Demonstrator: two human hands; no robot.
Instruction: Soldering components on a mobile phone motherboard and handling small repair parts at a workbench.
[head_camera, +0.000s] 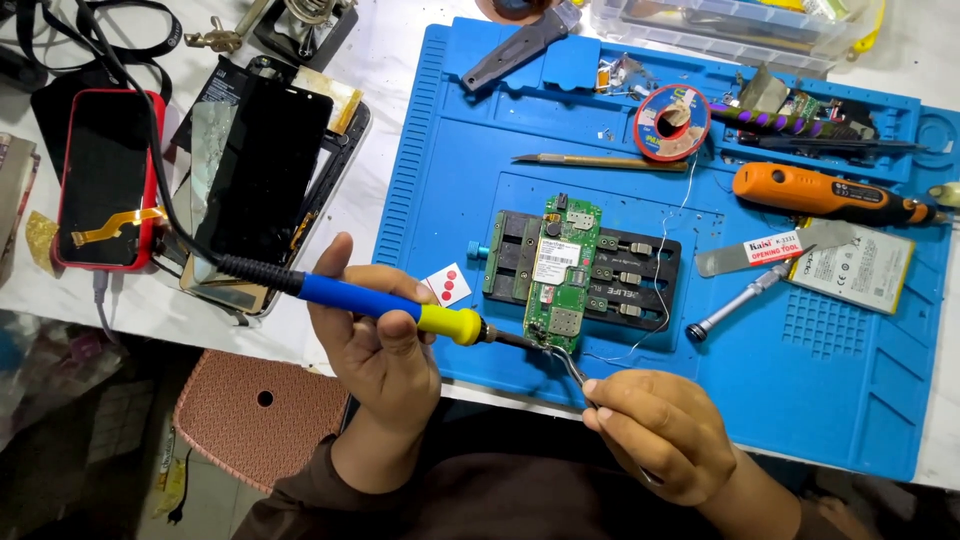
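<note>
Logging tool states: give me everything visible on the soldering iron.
The soldering iron has a blue grip, a yellow collar and a dark metal tip, with a black cord running up and left off the grip across the phones. The left hand holds it nearly level, tip pointing right. The tip meets the lower end of the green circuit board, clamped in a black holder on the blue mat, where the tweezers in the right hand also reach.

Soldering iron (390, 305) tip meets tweezers (572, 372) at lower end of circuit board (558, 270); contact spot too small to make out. Tweezers' rear half hidden inside right hand (655, 432). Clear plastic box (730, 25) cut off by top edge. Phones (255, 170) overlap, lower ones mostly covered. Both forearms cut by bottom edge.
</note>
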